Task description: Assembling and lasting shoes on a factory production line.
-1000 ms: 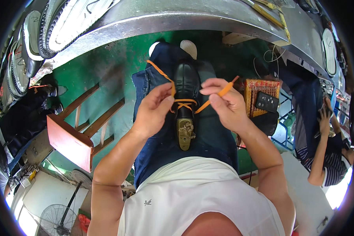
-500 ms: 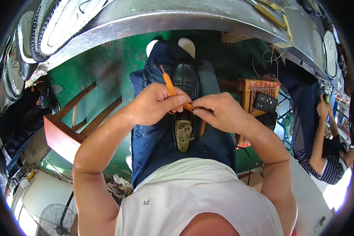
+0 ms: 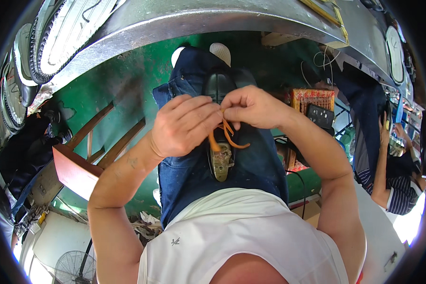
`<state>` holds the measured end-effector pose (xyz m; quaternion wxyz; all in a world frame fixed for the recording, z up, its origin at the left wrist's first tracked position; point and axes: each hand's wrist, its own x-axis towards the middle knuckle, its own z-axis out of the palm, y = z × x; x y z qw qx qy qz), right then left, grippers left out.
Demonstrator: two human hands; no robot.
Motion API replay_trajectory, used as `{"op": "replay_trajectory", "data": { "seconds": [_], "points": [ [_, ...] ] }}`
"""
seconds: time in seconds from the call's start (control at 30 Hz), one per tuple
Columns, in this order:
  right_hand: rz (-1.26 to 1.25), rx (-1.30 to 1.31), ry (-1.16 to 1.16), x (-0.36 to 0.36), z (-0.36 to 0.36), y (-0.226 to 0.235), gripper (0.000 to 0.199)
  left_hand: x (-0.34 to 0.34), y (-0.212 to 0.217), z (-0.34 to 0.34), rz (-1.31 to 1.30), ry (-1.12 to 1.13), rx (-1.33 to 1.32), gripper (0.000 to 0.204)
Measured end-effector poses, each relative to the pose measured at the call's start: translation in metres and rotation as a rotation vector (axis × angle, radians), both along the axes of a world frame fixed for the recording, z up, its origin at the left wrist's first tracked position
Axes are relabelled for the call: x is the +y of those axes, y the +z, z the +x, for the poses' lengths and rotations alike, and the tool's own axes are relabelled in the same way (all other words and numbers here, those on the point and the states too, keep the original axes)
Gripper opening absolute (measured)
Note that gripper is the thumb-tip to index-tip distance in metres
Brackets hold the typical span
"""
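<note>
A black leather shoe [image 3: 218,86] lies on my lap between my jeans-clad thighs, its worn insole [image 3: 221,163] facing up. My left hand [image 3: 184,125] and my right hand [image 3: 251,106] meet over the middle of the shoe. Both pinch an orange lace [image 3: 228,137], whose loose ends curl down over the insole. The laced part of the shoe is hidden under my fingers.
A wooden stool [image 3: 83,158] stands at my left on the green floor [image 3: 128,80]. A woven basket with a dark remote-like device [image 3: 317,106] sits at my right. Another person [image 3: 388,161] sits at the far right. Shoes [image 3: 57,38] line the curved shelf above. A fan [image 3: 73,267] stands at lower left.
My hands, spread apart pulling the lace ends outward a second ago, have come together over the shoe. The lace now hangs in short curls below my fingers.
</note>
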<state>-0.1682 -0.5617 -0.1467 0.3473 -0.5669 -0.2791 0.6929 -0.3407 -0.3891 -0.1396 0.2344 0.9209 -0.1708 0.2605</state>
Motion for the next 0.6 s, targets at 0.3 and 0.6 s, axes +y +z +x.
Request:
{"op": "replay_trajectory", "data": {
  "seconds": [0.3,0.6],
  "points": [
    [0.072,1.036,-0.569,-0.043,-0.002,0.023,0.015,-0.015,-0.023,-0.070,-1.297,0.419,0.962,0.024],
    [0.405,-0.443,-0.625,-0.041,-0.056,-0.022,0.007,-0.045,-0.024,-0.061,-1.969,0.068,0.686,0.027]
  ]
}}
